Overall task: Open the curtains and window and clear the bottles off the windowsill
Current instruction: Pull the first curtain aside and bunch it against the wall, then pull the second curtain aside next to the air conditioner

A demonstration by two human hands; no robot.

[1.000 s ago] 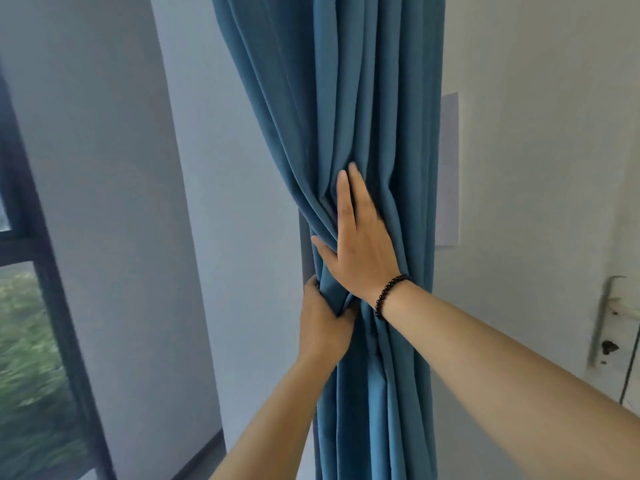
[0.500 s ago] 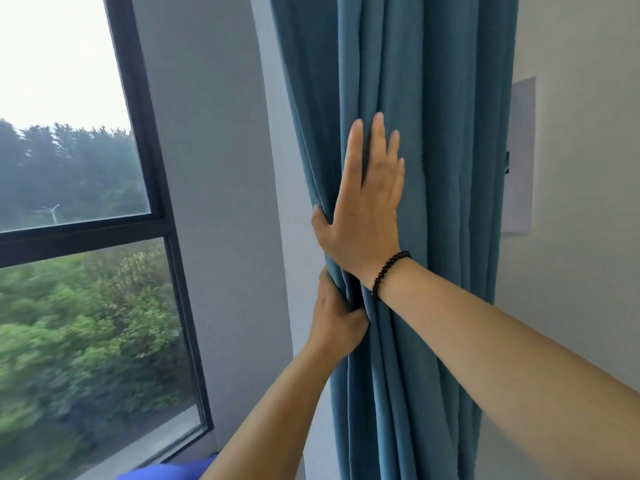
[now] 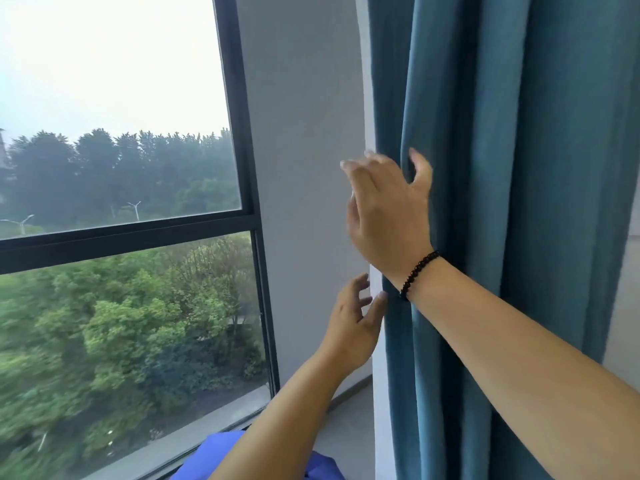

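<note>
Curtain [image 3: 519, 202] bunched just right of both hands, off the glass. My right hand [image 3: 388, 216] is loose, fingers spread, thumb hooked on a fold; left hand [image 3: 349, 323] open below it, fingertips at the hem. Risk, my guess: untied folds slide back over the window [image 3: 121, 237] to my left.
</note>
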